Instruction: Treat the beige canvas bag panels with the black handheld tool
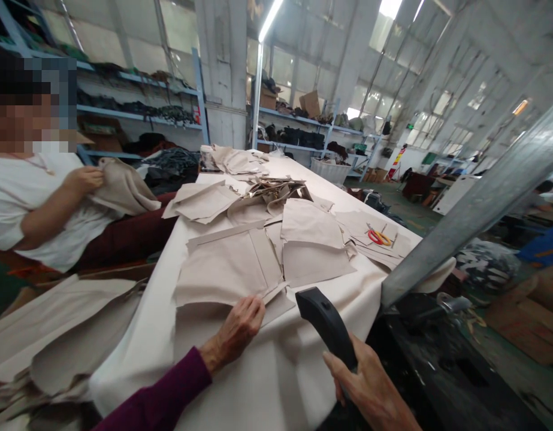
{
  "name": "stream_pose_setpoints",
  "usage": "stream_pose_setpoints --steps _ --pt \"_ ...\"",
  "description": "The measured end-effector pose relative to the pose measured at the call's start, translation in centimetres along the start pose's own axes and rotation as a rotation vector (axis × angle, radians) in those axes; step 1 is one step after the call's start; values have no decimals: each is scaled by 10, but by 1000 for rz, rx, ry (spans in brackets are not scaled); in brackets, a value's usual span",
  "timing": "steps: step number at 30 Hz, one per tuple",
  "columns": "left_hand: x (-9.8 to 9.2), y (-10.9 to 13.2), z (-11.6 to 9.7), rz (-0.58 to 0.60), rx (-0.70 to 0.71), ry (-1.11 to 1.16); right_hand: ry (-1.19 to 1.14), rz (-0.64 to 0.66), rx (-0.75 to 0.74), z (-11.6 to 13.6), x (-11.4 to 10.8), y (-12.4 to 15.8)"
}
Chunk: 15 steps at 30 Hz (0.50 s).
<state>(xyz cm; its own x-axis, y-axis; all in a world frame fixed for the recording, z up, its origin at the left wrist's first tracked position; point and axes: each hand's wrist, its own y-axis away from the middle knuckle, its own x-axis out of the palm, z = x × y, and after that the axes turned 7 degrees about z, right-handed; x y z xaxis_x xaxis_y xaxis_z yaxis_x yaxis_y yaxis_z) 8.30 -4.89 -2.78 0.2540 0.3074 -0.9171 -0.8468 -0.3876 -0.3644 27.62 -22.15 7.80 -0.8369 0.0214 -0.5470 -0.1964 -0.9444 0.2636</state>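
Observation:
My left hand (pixel 239 328), in a purple sleeve, pinches the near edge of a flat beige fabric piece (pixel 222 266) lying on the cloth-covered table. Beside it on the right lies another layered beige fabric piece (pixel 316 245). My right hand (pixel 370 380) is closed around a black curved handle (pixel 326 320) with a blunt end, near the table's front edge. What the handle belongs to is hidden below. Behind these pieces is a heap of beige pieces (pixel 276 191) with dark edges.
Red and yellow scissors (pixel 378 238) lie on flat pieces at the right. A slanting metal post (pixel 465 209) crosses the right side. A seated co-worker (pixel 47 197) holds a beige piece at the left. More beige pieces (pixel 73 323) lie at lower left; shelves (pixel 136 114) stand behind.

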Motion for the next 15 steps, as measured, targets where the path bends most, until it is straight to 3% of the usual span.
stream_pose_setpoints --steps 10,15 --pt "13 18 -15 -92 -79 100 60 61 -52 16 36 -40" --pt "13 13 -17 -147 -82 109 96 3 -56 21 34 -66"
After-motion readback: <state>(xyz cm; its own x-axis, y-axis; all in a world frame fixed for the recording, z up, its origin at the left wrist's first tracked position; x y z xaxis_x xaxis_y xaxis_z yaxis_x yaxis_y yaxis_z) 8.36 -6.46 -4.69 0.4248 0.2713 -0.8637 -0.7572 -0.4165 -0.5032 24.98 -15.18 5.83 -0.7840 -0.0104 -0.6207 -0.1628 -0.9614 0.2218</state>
